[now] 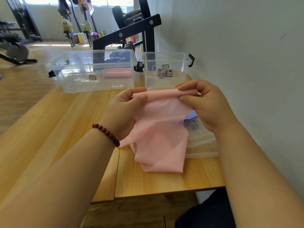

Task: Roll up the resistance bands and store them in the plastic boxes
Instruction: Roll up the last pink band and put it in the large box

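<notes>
Two pinches hold my roll: left grip (123, 111) and right grip (203, 106) at its ends, axis running between them; the pink band (162, 134) trails loose below, plastic boxes (74, 83) beyond both.

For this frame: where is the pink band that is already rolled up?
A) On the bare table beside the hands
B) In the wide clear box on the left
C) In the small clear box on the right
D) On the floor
B: the rolled pink band lies inside the wide clear box, near its right end, while the left hand and right hand pinch the unrolled pink band.
</notes>
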`<state>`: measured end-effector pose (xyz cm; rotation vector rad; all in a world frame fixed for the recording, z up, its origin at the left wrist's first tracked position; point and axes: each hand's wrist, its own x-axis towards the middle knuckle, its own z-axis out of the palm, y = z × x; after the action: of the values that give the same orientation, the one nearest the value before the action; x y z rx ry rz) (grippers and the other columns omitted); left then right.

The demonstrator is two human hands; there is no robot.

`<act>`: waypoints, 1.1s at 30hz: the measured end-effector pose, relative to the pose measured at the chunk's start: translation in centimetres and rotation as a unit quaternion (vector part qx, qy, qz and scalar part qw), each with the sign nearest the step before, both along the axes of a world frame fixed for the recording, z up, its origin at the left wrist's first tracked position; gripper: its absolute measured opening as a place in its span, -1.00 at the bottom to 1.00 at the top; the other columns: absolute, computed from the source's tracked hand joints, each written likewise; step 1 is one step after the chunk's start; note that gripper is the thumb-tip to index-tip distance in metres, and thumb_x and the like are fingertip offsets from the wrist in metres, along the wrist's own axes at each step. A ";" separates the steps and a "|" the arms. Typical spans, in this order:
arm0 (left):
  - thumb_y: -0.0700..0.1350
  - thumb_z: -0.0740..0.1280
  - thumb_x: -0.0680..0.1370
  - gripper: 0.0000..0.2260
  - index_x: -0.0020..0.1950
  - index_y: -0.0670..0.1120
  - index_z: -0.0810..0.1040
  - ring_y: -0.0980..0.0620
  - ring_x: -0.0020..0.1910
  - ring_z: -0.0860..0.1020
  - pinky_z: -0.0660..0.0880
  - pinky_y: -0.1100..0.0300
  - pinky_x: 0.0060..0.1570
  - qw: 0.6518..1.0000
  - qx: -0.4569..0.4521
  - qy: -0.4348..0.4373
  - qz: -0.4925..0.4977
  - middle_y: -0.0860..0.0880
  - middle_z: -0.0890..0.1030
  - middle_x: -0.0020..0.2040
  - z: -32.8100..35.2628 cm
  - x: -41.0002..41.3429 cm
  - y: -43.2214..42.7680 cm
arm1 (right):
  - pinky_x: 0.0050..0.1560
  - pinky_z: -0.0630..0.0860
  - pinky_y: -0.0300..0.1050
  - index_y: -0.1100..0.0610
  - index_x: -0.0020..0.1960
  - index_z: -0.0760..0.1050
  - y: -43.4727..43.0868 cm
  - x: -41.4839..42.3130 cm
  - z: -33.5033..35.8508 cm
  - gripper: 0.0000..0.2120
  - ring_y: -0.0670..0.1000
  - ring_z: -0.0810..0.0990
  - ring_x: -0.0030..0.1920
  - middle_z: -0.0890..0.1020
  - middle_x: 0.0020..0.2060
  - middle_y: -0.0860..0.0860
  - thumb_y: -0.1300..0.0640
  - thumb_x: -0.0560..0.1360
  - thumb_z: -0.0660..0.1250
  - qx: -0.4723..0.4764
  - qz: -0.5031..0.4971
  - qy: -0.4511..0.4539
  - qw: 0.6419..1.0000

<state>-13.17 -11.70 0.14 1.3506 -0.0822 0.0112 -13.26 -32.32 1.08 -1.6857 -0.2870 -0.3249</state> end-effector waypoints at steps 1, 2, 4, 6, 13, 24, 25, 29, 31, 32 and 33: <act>-0.23 0.32 0.58 -0.87 0.08 -0.09 0.60 0.06 -0.15 0.64 0.60 0.22 -0.17 1.000 -0.006 -0.001 0.003 -0.10 0.63 0.00 0.1 0.0 0.0 | -0.02 0.59 -0.13 -0.04 -0.09 0.62 0.0 0.0 -0.1 -0.75 -0.06 0.64 -0.02 0.67 0.01 -0.04 0.33 0.47 0.43 0.010 0.016 0.018 1.000; -0.25 0.31 0.59 -0.87 0.07 -0.07 0.60 0.06 -0.15 0.63 0.60 0.21 -0.18 1.000 -0.010 -0.003 0.006 -0.09 0.62 -0.02 0.1 -0.1 0.1 | -0.02 0.61 -0.06 -0.06 -0.05 0.61 0.0 0.0 -0.1 -0.77 -0.03 0.64 -0.03 0.66 0.00 -0.02 0.27 0.46 0.45 0.026 0.030 0.040 0.998; -0.26 0.29 0.60 -0.85 0.05 -0.04 0.59 0.04 -0.13 0.61 0.61 0.19 -0.15 1.000 -0.003 -0.010 0.012 -0.06 0.62 -0.03 0.1 -0.2 0.1 | -0.03 0.63 0.01 -0.06 -0.01 0.60 0.2 -0.1 -0.2 -0.83 -0.01 0.64 -0.09 0.65 -0.07 -0.02 0.18 0.48 0.45 0.043 0.033 0.069 0.996; -0.28 0.27 0.60 -0.83 0.03 -0.03 0.58 0.05 -0.09 0.62 0.60 0.21 -0.14 1.000 0.005 -0.016 0.017 -0.02 0.64 -0.02 0.1 -0.4 0.2 | -0.08 0.63 -0.02 -0.01 -0.02 0.61 0.5 -0.3 -0.4 -0.87 -0.04 0.64 -0.13 0.65 -0.13 -0.03 0.20 0.51 0.43 0.019 0.008 0.058 0.998; -0.16 0.29 0.61 -0.86 0.11 0.00 0.59 -0.03 0.05 0.60 0.60 0.02 0.08 1.000 0.020 0.001 -0.019 -0.10 0.59 0.12 -0.7 -0.7 0.8 | -0.17 0.58 -0.16 0.01 -0.10 0.63 0.8 -0.4 -0.6 -0.81 -0.06 0.63 -0.18 0.65 -0.18 -0.04 0.30 0.47 0.45 0.035 0.007 0.034 0.999; -0.18 0.30 0.60 -0.78 -0.05 0.15 0.63 -0.07 0.03 0.59 0.58 0.03 0.06 0.992 0.107 -0.063 0.018 -0.03 0.61 0.04 -1.6 0.1 1.1 | -0.16 0.59 -0.01 -0.02 -0.11 0.64 0.8 0.1 -1.1 -0.89 -0.01 0.63 -0.16 0.67 -0.13 0.01 0.19 0.46 0.48 0.017 0.015 0.089 0.996; -0.19 0.31 0.60 -0.76 -0.06 0.16 0.63 -0.07 0.04 0.59 0.58 0.03 0.06 0.991 0.111 -0.068 0.018 -0.04 0.61 0.05 -1.6 0.1 1.2 | -0.18 0.58 -0.05 -0.01 -0.12 0.65 0.9 0.2 -1.1 -0.90 -0.03 0.63 -0.18 0.67 -0.16 -0.01 0.19 0.47 0.46 0.012 0.007 0.085 0.996; -0.16 0.34 0.58 -0.77 -0.06 0.19 0.66 -0.09 0.07 0.60 0.56 0.02 0.08 0.994 0.090 -0.065 -0.001 -0.05 0.62 0.07 -1.6 0.0 1.3 | -0.15 0.61 -0.05 0.01 -0.13 0.65 1.2 0.1 -1.1 -0.89 -0.02 0.64 -0.19 0.68 -0.20 -0.02 0.22 0.45 0.48 0.022 -0.008 0.071 0.997; -0.14 0.32 0.60 -0.76 -0.05 0.21 0.67 -0.13 0.12 0.60 0.57 -0.05 0.14 0.995 0.085 -0.057 -0.008 -0.07 0.62 0.10 -1.6 -0.1 1.5 | -0.17 0.62 -0.05 0.03 -0.12 0.64 1.3 0.0 -1.0 -0.88 -0.01 0.65 -0.21 0.68 -0.23 -0.02 0.24 0.45 0.48 0.039 -0.007 0.072 0.997; -0.13 0.31 0.61 -0.75 -0.05 0.22 0.67 -0.14 0.14 0.60 0.56 -0.08 0.16 0.995 0.086 -0.056 -0.010 -0.09 0.61 0.11 -1.6 -0.2 1.6 | -0.20 0.61 -0.07 0.03 -0.12 0.64 1.4 0.0 -1.0 -0.88 -0.02 0.65 -0.22 0.68 -0.23 -0.02 0.24 0.44 0.48 0.045 -0.005 0.071 0.996; -0.13 0.30 0.61 -0.75 -0.05 0.22 0.67 -0.15 0.15 0.59 0.56 -0.10 0.17 0.995 0.084 -0.055 -0.011 -0.10 0.61 0.12 -1.6 -0.3 1.7 | -0.22 0.59 -0.10 0.04 -0.11 0.64 1.5 -0.1 -0.9 -0.88 -0.03 0.64 -0.23 0.67 -0.23 -0.02 0.25 0.44 0.48 0.049 -0.003 0.069 0.996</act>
<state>-13.43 -10.05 -1.43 1.5178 -0.1949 0.0613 -13.34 -30.79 0.14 -1.6032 -0.1608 -0.2217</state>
